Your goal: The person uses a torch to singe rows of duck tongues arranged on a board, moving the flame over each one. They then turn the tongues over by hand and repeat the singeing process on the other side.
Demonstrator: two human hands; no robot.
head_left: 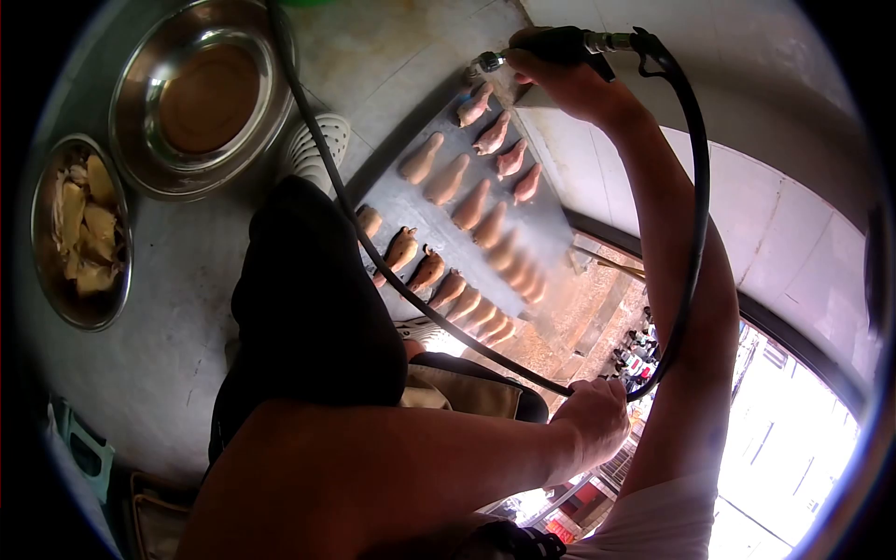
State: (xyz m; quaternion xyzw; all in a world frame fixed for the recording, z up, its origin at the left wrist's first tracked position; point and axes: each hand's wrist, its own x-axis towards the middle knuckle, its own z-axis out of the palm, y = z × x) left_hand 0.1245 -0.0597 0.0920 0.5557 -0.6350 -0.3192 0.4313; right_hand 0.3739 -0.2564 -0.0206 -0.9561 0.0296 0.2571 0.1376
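My right hand (569, 84), at the top, is wrapped round the black handle of a torch-like tool (553, 45) with a metal nozzle pointing left. My left hand (597, 415), lower right, is closed round a black hose (691, 233) that loops from the tool and runs up to the left. Between them and to the left lies a grey metal sheet (420, 221) with rows of drumstick-shaped meat pieces (448, 179). Some pieces in the lower-left row (427, 269) look browned. The sheet's right end is blurred, and no flame can be made out.
A wide steel basin (140, 121) and a steel bowl (39, 224) of pale pieces stand at left. A pale shoe (327, 145) is beside the sheet. Tiled wall (793, 224) rises at right. A green plastic object (86, 448) is at lower left.
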